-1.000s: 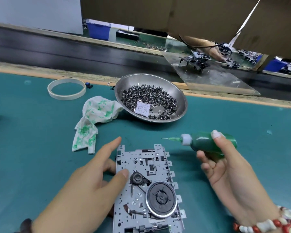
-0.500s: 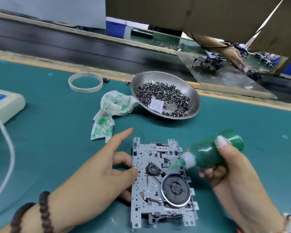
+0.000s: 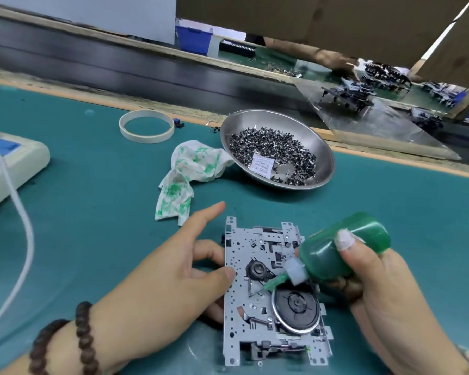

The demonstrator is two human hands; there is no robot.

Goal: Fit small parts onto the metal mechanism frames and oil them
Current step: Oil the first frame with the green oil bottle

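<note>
**Oil bottle tipped over the frame**

The metal mechanism frame (image 3: 271, 293) lay flat at lower centre of the frame, on the green mat (image 3: 92, 212). The left hand (image 3: 157, 288), fingers mostly straight, pressed its left edge with the thumb. The right hand (image 3: 374, 288) curled round the green oil bottle (image 3: 341, 253), its needle tip over the small pulley (image 3: 257, 269). The frame looked stiff, light and sharp-edged, best steadied by its rim; the soft bottle probably needed only a gentle squeeze.

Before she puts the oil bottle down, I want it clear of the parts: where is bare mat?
Bare mat lies right of the frame, below the bowl, and left between the cloth and the tube. It is crowded around ring, cloth and bowl.
</note>
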